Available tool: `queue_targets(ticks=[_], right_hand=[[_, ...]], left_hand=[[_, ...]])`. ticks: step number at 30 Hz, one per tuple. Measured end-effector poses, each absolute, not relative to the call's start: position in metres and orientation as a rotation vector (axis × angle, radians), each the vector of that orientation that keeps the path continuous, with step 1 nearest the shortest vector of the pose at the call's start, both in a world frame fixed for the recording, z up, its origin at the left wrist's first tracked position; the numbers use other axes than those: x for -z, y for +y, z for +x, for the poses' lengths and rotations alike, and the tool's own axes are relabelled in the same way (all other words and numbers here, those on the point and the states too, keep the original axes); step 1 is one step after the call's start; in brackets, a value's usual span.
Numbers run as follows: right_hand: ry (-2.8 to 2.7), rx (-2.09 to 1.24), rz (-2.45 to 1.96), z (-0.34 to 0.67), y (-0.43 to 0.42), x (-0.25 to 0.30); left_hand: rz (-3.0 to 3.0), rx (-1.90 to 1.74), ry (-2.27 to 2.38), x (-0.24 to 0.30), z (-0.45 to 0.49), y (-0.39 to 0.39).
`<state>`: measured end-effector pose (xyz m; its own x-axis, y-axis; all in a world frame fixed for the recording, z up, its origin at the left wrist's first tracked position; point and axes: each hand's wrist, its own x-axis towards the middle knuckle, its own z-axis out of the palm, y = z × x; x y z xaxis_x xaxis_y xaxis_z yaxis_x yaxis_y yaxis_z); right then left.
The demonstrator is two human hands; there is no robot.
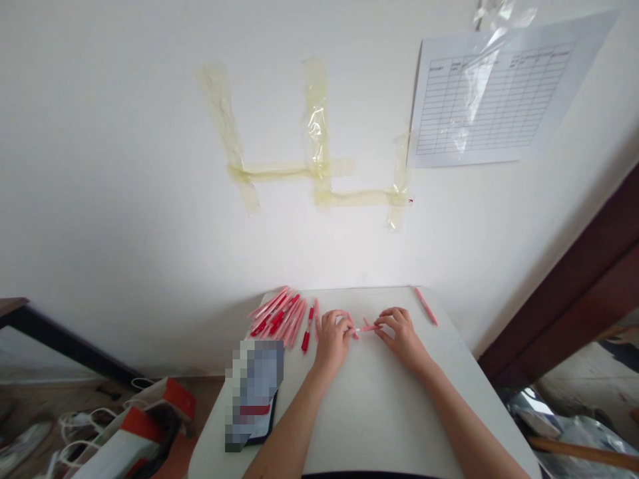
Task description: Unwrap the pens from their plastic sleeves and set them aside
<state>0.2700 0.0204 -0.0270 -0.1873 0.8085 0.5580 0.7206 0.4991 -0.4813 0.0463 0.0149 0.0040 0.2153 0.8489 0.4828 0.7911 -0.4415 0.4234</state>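
Note:
Over the far middle of the white table (379, 412), both hands work on a pink pen (368, 328) lying between them. My left hand (333, 334) pinches its left end, near a short white section. Its right, pink end is in the fingertips of my right hand (399, 332). Other pink pieces show beside the left fingertips, but their shape is partly hidden. Just left of that hand lie a red pen (308, 329) and a thin pink pen (316, 311). A heap of pink and red pens (282, 318) spreads farther left.
One pink pen (426, 307) lies alone at the far right of the table. A phone (262, 426), partly blurred out, is at the left edge. Behind the table rises a wall with yellowed tape and a printed sheet (489, 100). Bags (124, 432) stand on the floor at left.

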Motion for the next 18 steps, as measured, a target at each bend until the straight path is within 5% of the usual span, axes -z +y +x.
queue_targets(ticks=[18], right_hand=[[-1.976,-0.120,-1.288,0.2667,0.0182,0.0238]], left_hand=[[2.369,-1.041,1.585,-0.0032,0.0437,0.0178]])
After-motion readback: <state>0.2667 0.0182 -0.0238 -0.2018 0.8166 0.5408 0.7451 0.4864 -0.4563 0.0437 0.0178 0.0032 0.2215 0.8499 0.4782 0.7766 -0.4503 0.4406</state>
